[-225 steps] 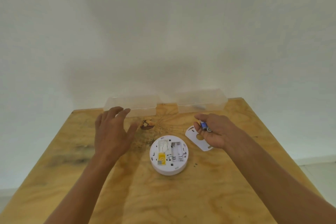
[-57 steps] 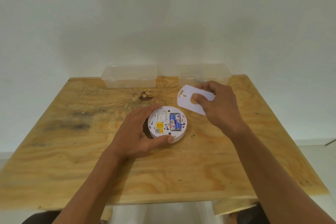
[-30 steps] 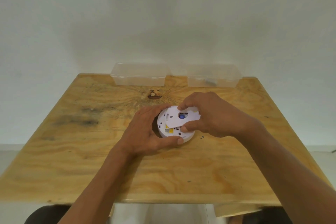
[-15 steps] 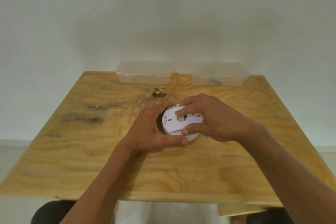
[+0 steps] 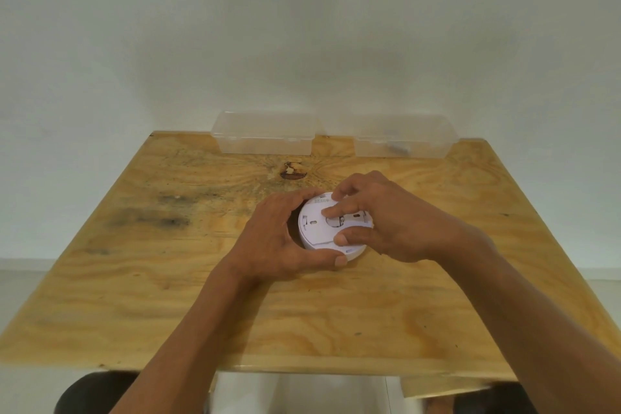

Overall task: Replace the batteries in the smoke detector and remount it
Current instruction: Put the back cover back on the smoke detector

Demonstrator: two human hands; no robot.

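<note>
A round white smoke detector (image 5: pixel 351 250) lies back-up in the middle of the wooden table (image 5: pixel 168 296). The white mounting plate (image 5: pixel 316 228) sits flat on top of it and hides the batteries; a hole in the plate shows a little of the inside. My left hand (image 5: pixel 279 239) cups the detector's left side, thumb on its near edge. My right hand (image 5: pixel 386 222) presses on the plate, thumb at the near edge and fingers over its top.
Two clear plastic boxes stand at the table's far edge: one (image 5: pixel 265 138) left of centre, one (image 5: pixel 403 139) to the right with a small object inside. A dark knot (image 5: pixel 292 173) marks the wood beyond the detector. A white wall rises behind.
My right hand has brought the mounting plate over from the right and set it down on the detector, covering the batteries. My left hand has kept its hold on the detector.
</note>
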